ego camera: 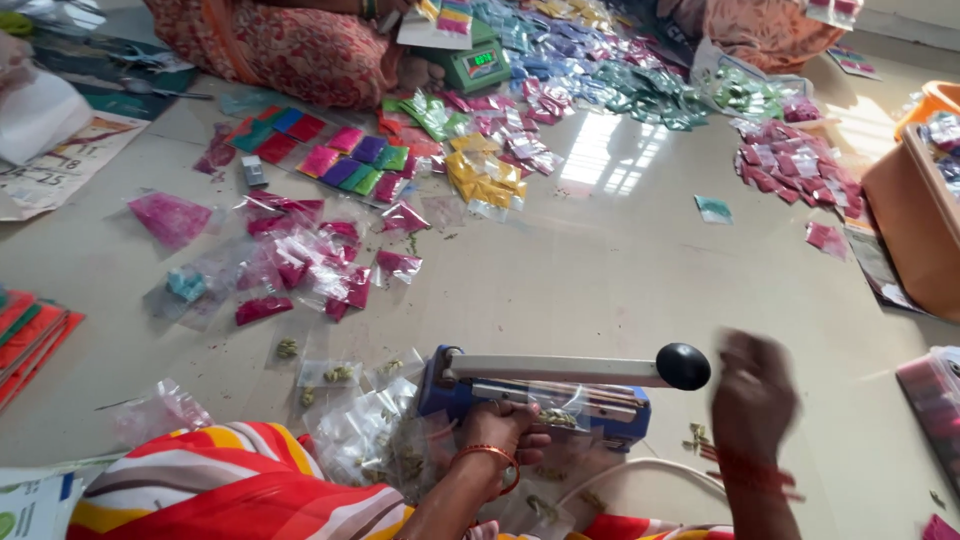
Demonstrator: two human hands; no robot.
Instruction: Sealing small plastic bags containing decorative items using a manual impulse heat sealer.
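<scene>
1. Pale, glossy floor tiles [620,290] serve as the work surface; window light glints off them near the top middle.
2. A blue heat sealer [540,395] sits on the floor at the bottom middle, its grey arm raised and tipped with a black knob [684,366].
3. The left hand [505,428] pinches a small clear pouch [558,408] with greenish bits inside, holding it across the sealer's bar under the raised arm.
4. The right hand [752,385] hovers just right of the knob, blurred; fingers look loosely spread and it holds nothing that shows.
5. More clear pouches [365,430] lie heaped just left of the sealer, beside a striped red and yellow garment [240,485].
6. Pink packets [300,260] scatter across the left floor; yellow packets [485,180] lie further back, with blue and green ones beyond.
7. A green weighing scale [478,66] stands at the top, near another seated person in patterned cloth [280,45].
8. An orange crate [915,215] stands at the right edge.
</scene>
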